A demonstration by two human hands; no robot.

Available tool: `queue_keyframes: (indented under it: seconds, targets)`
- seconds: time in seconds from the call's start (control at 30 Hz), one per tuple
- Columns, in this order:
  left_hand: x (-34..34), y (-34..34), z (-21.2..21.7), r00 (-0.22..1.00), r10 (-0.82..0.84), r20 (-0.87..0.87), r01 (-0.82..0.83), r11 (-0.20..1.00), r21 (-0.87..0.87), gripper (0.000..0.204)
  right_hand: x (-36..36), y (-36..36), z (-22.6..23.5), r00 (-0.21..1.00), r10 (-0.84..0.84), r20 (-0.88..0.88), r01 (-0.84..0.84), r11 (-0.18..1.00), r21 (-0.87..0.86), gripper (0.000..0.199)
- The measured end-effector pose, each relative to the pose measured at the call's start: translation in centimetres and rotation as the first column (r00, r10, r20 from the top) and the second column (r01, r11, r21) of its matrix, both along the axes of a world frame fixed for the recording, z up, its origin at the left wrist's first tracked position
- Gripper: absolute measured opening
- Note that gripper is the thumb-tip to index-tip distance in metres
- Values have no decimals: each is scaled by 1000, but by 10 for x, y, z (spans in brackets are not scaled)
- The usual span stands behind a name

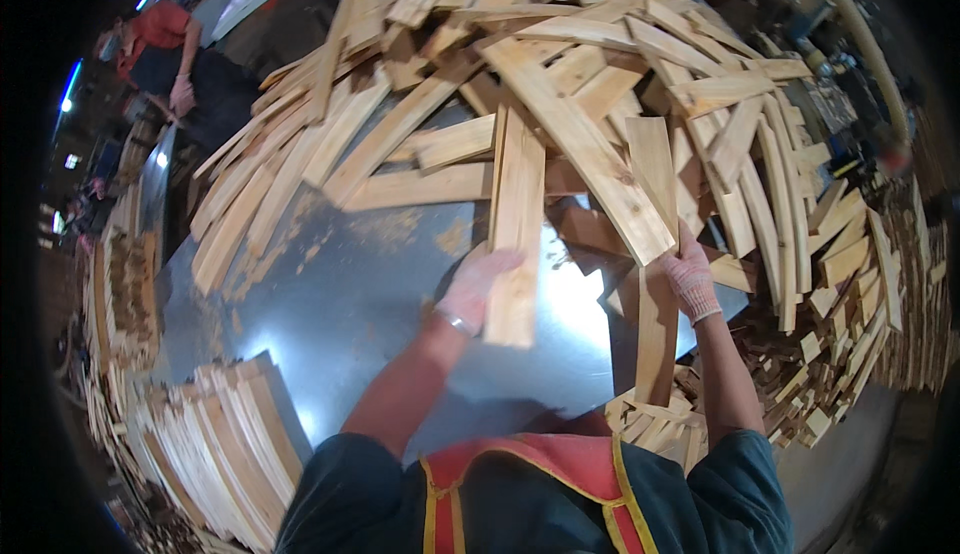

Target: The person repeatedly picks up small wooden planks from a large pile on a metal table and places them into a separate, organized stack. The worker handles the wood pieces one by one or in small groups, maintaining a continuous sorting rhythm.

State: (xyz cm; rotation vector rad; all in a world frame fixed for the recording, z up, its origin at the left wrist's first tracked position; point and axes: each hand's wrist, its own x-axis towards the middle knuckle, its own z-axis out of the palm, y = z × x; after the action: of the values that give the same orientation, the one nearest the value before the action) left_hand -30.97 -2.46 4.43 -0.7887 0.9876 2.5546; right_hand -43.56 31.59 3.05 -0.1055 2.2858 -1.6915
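Note:
My left hand [480, 284], in a pale pinkish work glove, is closed around the near part of a long, light wooden board [518, 224]. That board points away from me over the metal table, and its far end meets the pile. My right hand [690, 272], also gloved, grips at the near end of a slanted wooden board [590, 149] with a knot in it. Some of its fingers are hidden behind the wood. Another upright-looking board [656, 339] passes just left of my right wrist.
A large heap of loose boards [430, 4] covers the far side of the metal table [370, 294], which carries scattered sawdust. Stacked boards [220, 444] stand at the near left, offcuts [800, 384] lie at the right. Another person [175, 54] works at the far left.

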Motion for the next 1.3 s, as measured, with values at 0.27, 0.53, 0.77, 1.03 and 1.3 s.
queue_keyframes:
  seconds: [0.27, 0.53, 0.77, 1.03, 1.3]
  targets:
    - [314, -104, -8, 954, 69, 290, 244, 378, -893, 41, 156, -170, 14, 958, 286, -36, -282, 956, 80, 72]
    - [509, -104, 14, 823, 352, 445, 423, 143, -895, 49, 316, -372, -66, 896, 434, 99, -431, 901, -53, 44]
    - [504, -120, 10, 781, 343, 522, 587, -117, -801, 102, 481, -440, -22, 383, 860, 338, -923, 344, 170, 64]
    - [582, -140, -39, 763, 481, 431, 625, -381, -681, 69, 348, -342, -3, 549, 827, 120, -830, 522, 199, 71]
    - [465, -152, 21, 614, 551, 565, 781, -319, -537, 84, 149, -22, -56, 954, -257, -155, 254, 966, -39, 52]
